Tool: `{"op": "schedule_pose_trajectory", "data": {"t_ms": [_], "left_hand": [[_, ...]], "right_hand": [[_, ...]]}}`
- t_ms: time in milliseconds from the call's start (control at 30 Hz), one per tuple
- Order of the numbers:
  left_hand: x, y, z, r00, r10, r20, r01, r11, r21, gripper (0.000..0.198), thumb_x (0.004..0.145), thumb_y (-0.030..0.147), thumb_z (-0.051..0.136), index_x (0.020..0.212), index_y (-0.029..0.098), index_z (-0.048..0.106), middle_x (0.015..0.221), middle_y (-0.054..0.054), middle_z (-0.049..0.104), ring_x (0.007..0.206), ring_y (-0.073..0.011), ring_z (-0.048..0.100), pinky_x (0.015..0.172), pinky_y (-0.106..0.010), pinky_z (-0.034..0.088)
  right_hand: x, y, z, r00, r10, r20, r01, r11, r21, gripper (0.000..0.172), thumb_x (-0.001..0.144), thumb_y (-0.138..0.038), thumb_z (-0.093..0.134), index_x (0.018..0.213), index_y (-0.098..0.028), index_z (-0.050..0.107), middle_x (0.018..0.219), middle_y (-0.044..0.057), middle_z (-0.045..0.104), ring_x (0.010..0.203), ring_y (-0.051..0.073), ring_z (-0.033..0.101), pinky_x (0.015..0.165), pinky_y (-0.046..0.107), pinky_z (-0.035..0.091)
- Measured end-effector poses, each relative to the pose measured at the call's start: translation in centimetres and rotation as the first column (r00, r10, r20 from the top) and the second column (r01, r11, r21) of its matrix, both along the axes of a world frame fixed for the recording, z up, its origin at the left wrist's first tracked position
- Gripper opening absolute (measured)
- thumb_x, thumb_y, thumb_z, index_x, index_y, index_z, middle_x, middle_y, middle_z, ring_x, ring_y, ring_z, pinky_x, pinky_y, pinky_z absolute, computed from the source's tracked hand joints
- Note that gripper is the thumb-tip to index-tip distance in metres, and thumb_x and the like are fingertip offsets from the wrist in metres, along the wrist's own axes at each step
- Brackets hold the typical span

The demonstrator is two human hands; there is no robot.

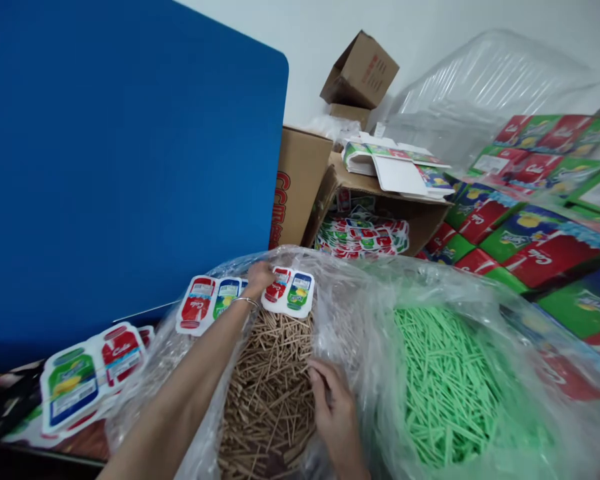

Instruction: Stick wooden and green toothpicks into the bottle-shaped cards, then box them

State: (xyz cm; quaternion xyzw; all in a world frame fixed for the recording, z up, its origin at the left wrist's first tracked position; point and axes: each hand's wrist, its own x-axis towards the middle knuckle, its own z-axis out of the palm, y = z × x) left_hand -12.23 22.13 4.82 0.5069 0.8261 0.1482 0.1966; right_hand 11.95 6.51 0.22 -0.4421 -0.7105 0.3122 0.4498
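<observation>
Two hands work over a clear plastic bag (pixel 347 313) of brown sticks (pixel 275 373), and the job looks to be under way: a great many sticks lie loose, while a heap of printed cards (pixel 365 237) sits in the open carton (pixel 425 217) beyond. How much is finished I cannot judge, as nothing in view marks a clear end point.

The left hand (pixel 261 277) is at the left edge of a cola-and-lemon card (pixel 287 292), which lies at the far end of the brown sticks. Its fingers are bunched close against that edge; whether they pinch it I cannot tell. A second card (pixel 197 305) lies to the left, partly behind the forearm.

The right hand (pixel 334 400) is nearer the wearer, at the right side of the brown sticks, apart from both cards. Its fingers are curled in, and I cannot tell if they hold anything. Green sticks (pixel 445 387) lie further right.
</observation>
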Motion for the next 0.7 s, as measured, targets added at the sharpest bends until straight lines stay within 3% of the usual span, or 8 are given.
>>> {"op": "schedule_pose_trajectory", "data": {"t_ms": [400,567,700], "left_hand": [[-0.7,-2.7,2.7,0.996,0.066,-0.052,-0.053,0.974,0.221,0.029,0.088,0.029,0.057,0.114,0.017,0.057,0.116,-0.008,0.06,0.1,-0.0236,0.06,0.082,-0.044,0.05],[-0.6,-4.1,3.7,0.991,0.018,0.134,-0.064,0.934,0.351,0.024,0.088,0.03,0.057,0.107,0.016,0.06,0.109,-0.007,0.063,0.096,-0.0219,0.061,0.081,-0.042,0.05],[0.7,-6.0,4.5,0.912,-0.127,0.389,-0.065,0.894,0.444,0.027,0.091,0.034,0.046,0.092,0.014,0.064,0.08,-0.002,0.069,0.07,-0.0175,0.066,0.065,-0.031,0.053]], "right_hand": [[-1.2,3.0,2.1,0.997,0.066,-0.044,-0.07,0.995,-0.073,0.023,0.085,-0.028,0.048,0.093,-0.021,0.069,0.092,0.007,0.07,0.086,0.02,0.064,0.079,0.032,0.049],[-2.6,5.2,2.8,0.965,0.012,-0.263,-0.074,0.97,-0.23,0.024,0.077,-0.036,0.059,0.088,-0.019,0.07,0.091,0.008,0.07,0.085,0.022,0.063,0.079,0.035,0.048],[-4.2,7.8,2.9,0.921,-0.045,-0.386,-0.081,0.95,-0.302,0.045,0.077,-0.045,0.057,0.112,-0.018,0.06,0.108,0.009,0.068,0.093,0.023,0.064,0.079,0.036,0.051]]}}
